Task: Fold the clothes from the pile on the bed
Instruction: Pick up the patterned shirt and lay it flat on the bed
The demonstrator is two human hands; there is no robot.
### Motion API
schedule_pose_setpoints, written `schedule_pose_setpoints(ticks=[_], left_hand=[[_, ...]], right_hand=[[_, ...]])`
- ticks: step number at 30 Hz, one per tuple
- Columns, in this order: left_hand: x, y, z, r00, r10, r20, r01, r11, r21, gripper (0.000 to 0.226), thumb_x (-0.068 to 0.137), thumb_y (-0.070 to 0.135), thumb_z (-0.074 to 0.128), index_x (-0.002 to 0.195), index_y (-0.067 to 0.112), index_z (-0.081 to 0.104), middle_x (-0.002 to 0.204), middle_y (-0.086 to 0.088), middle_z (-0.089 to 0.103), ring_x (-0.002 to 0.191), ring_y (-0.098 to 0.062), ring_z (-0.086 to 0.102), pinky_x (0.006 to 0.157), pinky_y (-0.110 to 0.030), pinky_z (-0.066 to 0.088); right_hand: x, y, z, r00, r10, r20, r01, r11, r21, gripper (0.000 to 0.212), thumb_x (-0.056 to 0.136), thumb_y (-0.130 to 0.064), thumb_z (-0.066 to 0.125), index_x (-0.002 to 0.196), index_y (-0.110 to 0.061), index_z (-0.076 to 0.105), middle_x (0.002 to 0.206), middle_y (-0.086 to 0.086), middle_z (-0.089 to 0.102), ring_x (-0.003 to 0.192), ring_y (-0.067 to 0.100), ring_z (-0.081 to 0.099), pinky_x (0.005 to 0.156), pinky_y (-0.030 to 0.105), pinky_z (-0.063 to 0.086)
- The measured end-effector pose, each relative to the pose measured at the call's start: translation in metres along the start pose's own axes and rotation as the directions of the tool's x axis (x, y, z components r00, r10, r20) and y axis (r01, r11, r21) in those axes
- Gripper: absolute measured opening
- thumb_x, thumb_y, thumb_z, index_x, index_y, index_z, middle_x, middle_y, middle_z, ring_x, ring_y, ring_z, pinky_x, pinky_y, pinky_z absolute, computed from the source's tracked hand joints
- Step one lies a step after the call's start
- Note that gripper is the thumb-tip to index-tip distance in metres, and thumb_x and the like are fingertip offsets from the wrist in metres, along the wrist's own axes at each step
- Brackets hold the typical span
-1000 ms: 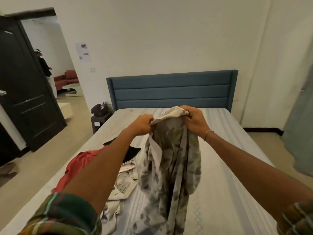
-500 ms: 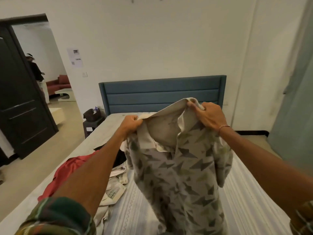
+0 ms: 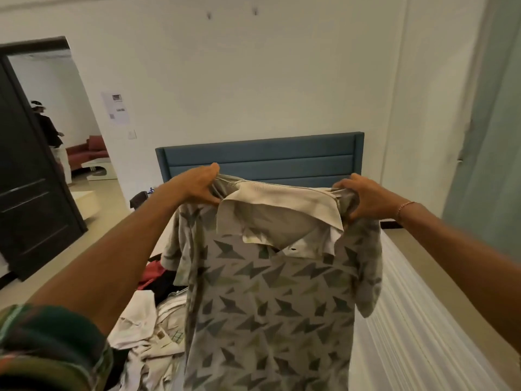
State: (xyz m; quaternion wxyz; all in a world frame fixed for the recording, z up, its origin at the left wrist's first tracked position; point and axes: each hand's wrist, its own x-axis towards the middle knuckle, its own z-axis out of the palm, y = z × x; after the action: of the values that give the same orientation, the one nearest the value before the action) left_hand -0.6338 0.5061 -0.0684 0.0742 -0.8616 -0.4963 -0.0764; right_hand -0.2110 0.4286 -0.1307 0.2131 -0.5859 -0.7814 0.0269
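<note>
The left hand [image 3: 197, 186] and right hand [image 3: 363, 198] each grip a shoulder of the patterned polo shirt [image 3: 267, 300], hanging at frame centre (collar facing the camera). A clothes pile [image 3: 152, 314] lies lower left on the bed [image 3: 408, 320].

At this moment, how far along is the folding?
Done: no folded garment shows. In hand: the left hand and right hand hold the patterned shirt up by its shoulders, unfolded. Left: the pile on the bed.

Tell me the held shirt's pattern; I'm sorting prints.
Head view: the shirt is pale with grey-green jagged arrow shapes and a plain cream collar.
</note>
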Motion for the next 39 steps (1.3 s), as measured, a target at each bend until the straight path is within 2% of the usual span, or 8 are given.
schedule_pose_setpoints(ticks=[5, 9, 15, 20, 23, 27, 32, 39], left_hand=[[-0.008, 0.014, 0.013, 0.944, -0.022, -0.328, 0.087, 0.979, 0.183, 0.060, 0.074, 0.083, 0.045, 0.071, 0.023, 0.049, 0.071, 0.000, 0.060, 0.068, -0.022, 0.058, 0.068, -0.037, 0.053], [-0.008, 0.030, 0.023, 0.921, -0.094, -0.378, 0.179, 0.964, 0.198, 0.072, 0.071, 0.092, 0.039, 0.068, 0.023, 0.060, 0.066, 0.002, 0.062, 0.062, -0.020, 0.059, 0.060, -0.030, 0.047], [-0.028, 0.041, 0.040, 0.874, -0.221, -0.432, 0.313, 0.938, 0.152, 0.055, 0.091, 0.068, 0.051, 0.061, 0.021, 0.053, 0.057, 0.002, 0.050, 0.055, -0.021, 0.053, 0.056, -0.030, 0.037], [-0.051, 0.048, 0.048, 0.893, -0.246, -0.378, 0.302, 0.949, 0.095, 0.069, 0.088, 0.077, 0.040, 0.067, 0.016, 0.063, 0.060, 0.000, 0.052, 0.052, -0.017, 0.047, 0.057, -0.030, 0.037], [-0.062, 0.050, 0.047, 0.897, -0.245, -0.368, 0.280, 0.959, 0.044, 0.087, 0.071, 0.097, 0.025, 0.055, 0.016, 0.054, 0.051, 0.000, 0.049, 0.046, -0.014, 0.041, 0.053, -0.031, 0.040], [-0.081, 0.054, 0.040, 0.891, -0.222, -0.395, 0.249, 0.968, 0.017, 0.083, 0.066, 0.099, 0.035, 0.049, 0.018, 0.043, 0.045, 0.002, 0.040, 0.042, -0.012, 0.037, 0.049, -0.024, 0.031], [-0.092, 0.068, 0.038, 0.874, -0.226, -0.429, 0.221, 0.973, -0.061, 0.080, 0.060, 0.098, 0.037, 0.047, 0.019, 0.038, 0.044, 0.002, 0.037, 0.042, -0.012, 0.034, 0.051, -0.025, 0.030], [-0.071, 0.075, 0.063, 0.876, -0.275, -0.396, 0.263, 0.961, -0.085, 0.093, 0.050, 0.107, 0.009, 0.051, 0.019, 0.038, 0.048, 0.001, 0.042, 0.045, -0.013, 0.038, 0.051, -0.026, 0.030]], right_hand=[[-0.002, -0.011, 0.012, 0.948, -0.075, -0.310, 0.036, 0.991, -0.129, 0.023, 0.086, -0.033, 0.077, 0.097, -0.013, 0.073, 0.088, 0.005, 0.065, 0.077, 0.025, 0.062, 0.072, 0.037, 0.057], [-0.002, -0.027, 0.023, 0.916, -0.045, -0.398, -0.089, 0.946, -0.313, 0.045, 0.088, -0.059, 0.064, 0.067, -0.018, 0.061, 0.063, 0.000, 0.057, 0.055, 0.020, 0.053, 0.056, 0.023, 0.037], [-0.021, -0.041, 0.027, 0.865, 0.239, -0.441, -0.361, 0.908, -0.215, 0.052, 0.100, -0.049, 0.048, 0.085, -0.006, 0.072, 0.073, 0.008, 0.058, 0.067, 0.025, 0.054, 0.063, 0.032, 0.042], [-0.048, -0.066, 0.030, 0.853, 0.248, -0.459, -0.404, 0.870, -0.281, 0.065, 0.087, -0.070, 0.045, 0.078, -0.009, 0.066, 0.068, 0.007, 0.055, 0.063, 0.023, 0.052, 0.060, 0.030, 0.037], [-0.061, -0.075, 0.030, 0.847, 0.247, -0.471, -0.419, 0.855, -0.306, 0.065, 0.094, -0.064, 0.044, 0.079, -0.006, 0.069, 0.067, 0.007, 0.053, 0.062, 0.023, 0.051, 0.059, 0.030, 0.034], [-0.087, -0.096, 0.032, 0.810, 0.188, -0.555, -0.373, 0.896, -0.241, 0.100, 0.074, -0.089, 0.005, 0.066, -0.007, 0.061, 0.061, 0.010, 0.051, 0.056, 0.025, 0.048, 0.056, 0.028, 0.030], [-0.109, -0.112, 0.033, 0.784, 0.193, -0.590, -0.386, 0.896, -0.219, 0.111, 0.064, -0.096, -0.017, 0.063, -0.011, 0.055, 0.058, 0.009, 0.049, 0.053, 0.022, 0.044, 0.053, 0.021, 0.018], [-0.094, -0.086, 0.045, 0.796, 0.264, -0.544, -0.471, 0.836, -0.283, 0.111, 0.058, -0.104, -0.003, 0.064, -0.013, 0.059, 0.057, 0.005, 0.053, 0.051, 0.020, 0.047, 0.054, 0.026, 0.030]])
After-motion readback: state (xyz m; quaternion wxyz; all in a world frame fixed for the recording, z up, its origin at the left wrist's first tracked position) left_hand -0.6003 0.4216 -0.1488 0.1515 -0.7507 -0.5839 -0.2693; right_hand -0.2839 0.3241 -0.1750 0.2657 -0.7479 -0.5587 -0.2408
